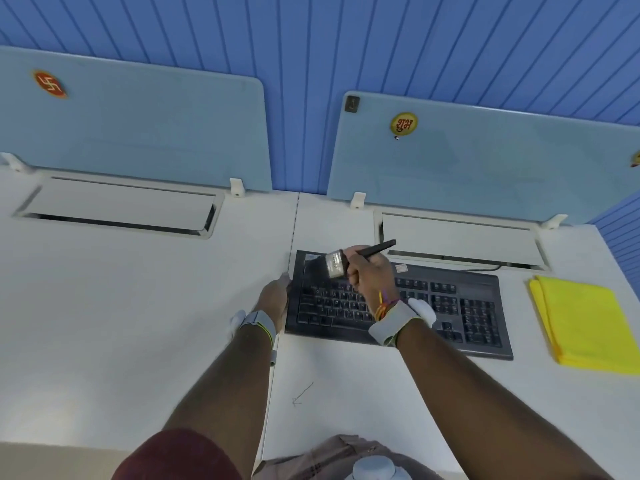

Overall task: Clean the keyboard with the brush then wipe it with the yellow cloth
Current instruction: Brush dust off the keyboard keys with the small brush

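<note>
A black keyboard (460,306) lies on the white desk (138,306), slightly right of centre. My right hand (369,275) grips a paint brush (337,263) by its black handle; the dark bristles point left and touch the keyboard's far left corner. Against the keyboard's left edge rests my left hand (275,299), fingers on that side of the case. A folded yellow cloth (585,327) sits flat on the desk just right of the keyboard, apart from it.
Two light-blue divider panels (138,123) stand along the desk's far edge before a blue slatted wall. Two cable-tray flaps (117,206) are set into the desk behind the keyboard. A thin dark scrap (302,393) lies near the front edge.
</note>
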`<move>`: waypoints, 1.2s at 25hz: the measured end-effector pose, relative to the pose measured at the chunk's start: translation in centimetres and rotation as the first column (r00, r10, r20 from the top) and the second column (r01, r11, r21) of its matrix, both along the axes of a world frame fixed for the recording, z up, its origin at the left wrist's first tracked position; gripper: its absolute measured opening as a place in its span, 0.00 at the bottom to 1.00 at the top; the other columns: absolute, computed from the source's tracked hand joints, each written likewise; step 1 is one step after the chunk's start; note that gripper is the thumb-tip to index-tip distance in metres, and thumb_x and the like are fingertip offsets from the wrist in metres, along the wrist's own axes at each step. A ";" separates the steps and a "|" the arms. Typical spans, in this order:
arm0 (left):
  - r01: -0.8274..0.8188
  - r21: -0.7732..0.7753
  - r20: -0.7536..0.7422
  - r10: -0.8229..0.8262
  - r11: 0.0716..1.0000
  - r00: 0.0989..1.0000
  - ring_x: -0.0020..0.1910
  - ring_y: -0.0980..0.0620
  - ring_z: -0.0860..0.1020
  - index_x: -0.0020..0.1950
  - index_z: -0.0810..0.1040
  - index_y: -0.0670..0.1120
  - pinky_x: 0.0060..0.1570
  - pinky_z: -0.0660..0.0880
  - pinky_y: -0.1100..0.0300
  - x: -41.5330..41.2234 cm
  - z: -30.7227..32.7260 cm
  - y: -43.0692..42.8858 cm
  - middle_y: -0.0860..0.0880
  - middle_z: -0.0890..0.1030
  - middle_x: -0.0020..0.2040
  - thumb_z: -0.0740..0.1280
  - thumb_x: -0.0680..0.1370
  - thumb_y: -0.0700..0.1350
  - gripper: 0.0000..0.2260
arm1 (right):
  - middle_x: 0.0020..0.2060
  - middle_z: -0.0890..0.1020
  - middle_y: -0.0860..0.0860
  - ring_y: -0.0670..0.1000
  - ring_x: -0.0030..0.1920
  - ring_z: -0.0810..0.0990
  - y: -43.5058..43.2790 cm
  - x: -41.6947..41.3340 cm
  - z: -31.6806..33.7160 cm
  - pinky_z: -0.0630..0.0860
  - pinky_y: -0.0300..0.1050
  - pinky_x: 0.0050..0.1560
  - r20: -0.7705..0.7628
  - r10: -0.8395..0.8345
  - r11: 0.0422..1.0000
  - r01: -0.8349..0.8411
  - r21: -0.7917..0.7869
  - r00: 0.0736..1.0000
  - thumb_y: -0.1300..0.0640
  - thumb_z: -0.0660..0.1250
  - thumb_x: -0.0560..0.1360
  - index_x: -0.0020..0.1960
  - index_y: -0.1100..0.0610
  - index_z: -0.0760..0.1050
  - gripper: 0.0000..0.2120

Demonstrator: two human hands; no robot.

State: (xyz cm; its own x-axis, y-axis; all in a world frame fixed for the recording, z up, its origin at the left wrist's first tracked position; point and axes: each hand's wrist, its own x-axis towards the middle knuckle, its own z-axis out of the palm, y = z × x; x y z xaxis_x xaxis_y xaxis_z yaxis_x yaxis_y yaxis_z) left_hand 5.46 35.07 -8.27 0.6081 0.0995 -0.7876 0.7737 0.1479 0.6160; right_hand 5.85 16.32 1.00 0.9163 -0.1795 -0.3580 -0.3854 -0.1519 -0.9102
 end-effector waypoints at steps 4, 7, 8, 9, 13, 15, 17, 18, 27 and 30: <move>0.008 -0.016 -0.013 -0.008 1.000 1.000 0.60 0.40 0.84 0.63 0.82 0.43 0.69 0.79 0.44 0.1 0.6 -0.2 0.42 0.86 0.61 0.55 0.86 0.59 0.24 | 0.26 0.75 0.51 0.46 0.23 0.70 -2.1 -0.2 0.2 0.67 0.40 0.26 -0.104 0.224 0.968 -0.233 -0.087 0.969 0.61 0.65 0.76 0.39 0.58 0.80 0.09; 0.003 -0.041 -0.013 -0.004 0.999 1.000 0.50 0.44 0.83 0.55 0.81 0.46 0.55 0.80 0.51 0.2 0.8 -0.4 0.44 0.85 0.54 0.55 0.87 0.58 0.21 | 0.31 0.78 0.52 0.49 0.30 0.74 -3.1 -0.4 -0.3 0.71 0.41 0.32 -0.023 0.119 0.980 -0.121 -0.161 0.993 0.59 0.65 0.77 0.43 0.57 0.81 0.08; 0.003 -0.034 -0.010 -0.004 0.999 1.000 0.49 0.45 0.82 0.55 0.81 0.46 0.58 0.81 0.50 0.1 0.8 -0.4 0.45 0.85 0.53 0.55 0.86 0.58 0.21 | 0.31 0.79 0.51 0.49 0.32 0.75 -3.3 -0.4 -0.1 0.72 0.42 0.36 0.012 0.120 0.971 -0.115 -0.210 0.993 0.58 0.66 0.77 0.43 0.57 0.81 0.07; 0.002 -0.023 -0.002 -0.002 1.000 1.000 0.51 0.44 0.83 0.58 0.81 0.45 0.64 0.81 0.46 0.1 0.6 -0.3 0.45 0.85 0.55 0.56 0.85 0.59 0.21 | 0.30 0.78 0.50 0.47 0.31 0.75 -3.4 -0.4 -0.2 0.71 0.42 0.36 -0.008 0.183 0.965 -0.182 -0.191 0.983 0.59 0.66 0.76 0.43 0.56 0.81 0.06; -0.007 -0.007 0.014 0.007 1.000 1.000 0.57 0.42 0.83 0.61 0.81 0.45 0.73 0.76 0.40 0.4 -0.4 -0.2 0.45 0.85 0.57 0.57 0.83 0.61 0.23 | 0.29 0.78 0.51 0.45 0.28 0.74 -3.0 -0.7 0.3 0.71 0.40 0.33 -0.001 0.239 0.966 -0.238 -0.104 0.971 0.60 0.66 0.77 0.41 0.53 0.81 0.08; -0.022 -0.019 0.002 0.022 1.000 1.000 0.53 0.42 0.83 0.58 0.81 0.46 0.71 0.78 0.41 0.4 -0.3 -0.4 0.45 0.85 0.54 0.56 0.86 0.59 0.21 | 0.34 0.81 0.51 0.48 0.34 0.76 -3.6 -0.4 0.4 0.75 0.46 0.40 0.023 0.200 0.948 -0.188 -0.256 0.980 0.56 0.66 0.76 0.42 0.54 0.81 0.07; -0.015 -0.004 -0.006 0.015 1.000 1.000 0.55 0.41 0.84 0.58 0.82 0.45 0.71 0.78 0.40 0.4 -0.5 -0.4 0.44 0.86 0.57 0.57 0.85 0.60 0.22 | 0.31 0.79 0.52 0.49 0.32 0.75 -4.0 -0.6 0.1 0.76 0.46 0.39 -0.127 0.451 0.874 -0.466 -0.141 0.884 0.58 0.67 0.76 0.43 0.59 0.81 0.07; -0.028 -0.004 0.000 0.028 1.000 1.000 0.57 0.40 0.84 0.59 0.82 0.44 0.72 0.78 0.38 0.5 -0.9 -0.2 0.43 0.87 0.60 0.58 0.83 0.61 0.24 | 0.29 0.78 0.52 0.48 0.29 0.74 -4.0 -0.8 0.2 0.74 0.42 0.33 -0.153 0.502 0.859 -0.511 -0.026 0.851 0.59 0.67 0.76 0.43 0.60 0.81 0.06; -0.026 0.064 0.006 0.026 0.998 1.000 0.58 0.38 0.86 0.63 0.83 0.45 0.67 0.80 0.38 1.9 -5.3 0.5 0.42 0.88 0.57 0.60 0.74 0.70 0.34 | 0.32 0.79 0.50 0.49 0.31 0.74 -6.0 -1.5 -0.7 0.70 0.41 0.33 0.070 -0.041 0.980 0.054 -0.193 0.997 0.55 0.65 0.78 0.41 0.55 0.80 0.09; 0.018 0.127 -0.023 -0.015 0.992 1.000 0.59 0.35 0.85 0.64 0.83 0.45 0.67 0.80 0.34 2.8 -8.6 1.1 0.41 0.88 0.58 0.59 0.64 0.74 0.42 | 0.36 0.80 0.55 0.55 0.35 0.77 -5.8 -1.3 -0.5 0.71 0.42 0.34 0.025 -0.194 0.954 0.195 -0.228 0.981 0.53 0.63 0.78 0.43 0.58 0.79 0.12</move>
